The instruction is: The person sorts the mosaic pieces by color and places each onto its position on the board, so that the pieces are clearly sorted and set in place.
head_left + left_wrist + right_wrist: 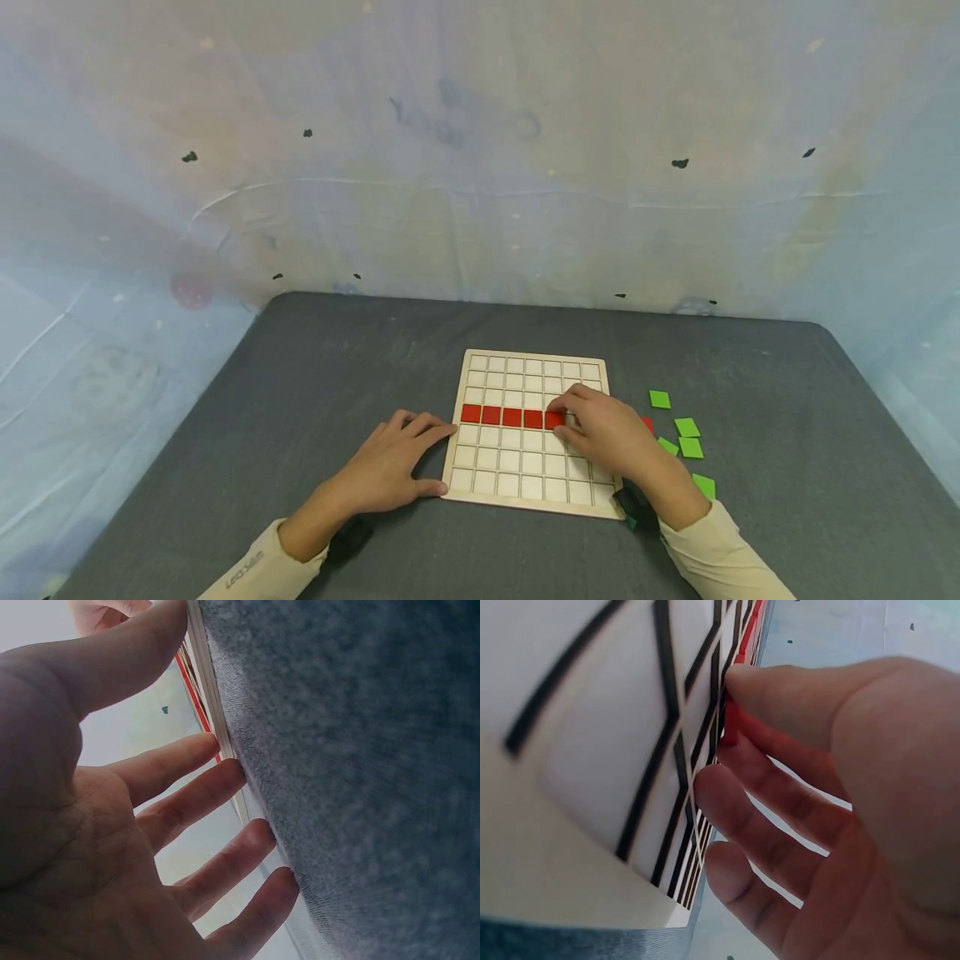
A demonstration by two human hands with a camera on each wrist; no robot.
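Board (519, 486) lies on a dark table (262, 467); the left hand (390, 468), fingers apart, touches its left edge, seemingly steadying it. The right hand (611, 429) pinches a red tile (554, 420) beside four others (512, 417) in the middle row, apparently for alignment.

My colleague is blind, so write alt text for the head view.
A person's right hand pinches the fifth red tile in a row on a pale grid board; the left hand touches the board's left edge. Green tiles lie to the right.
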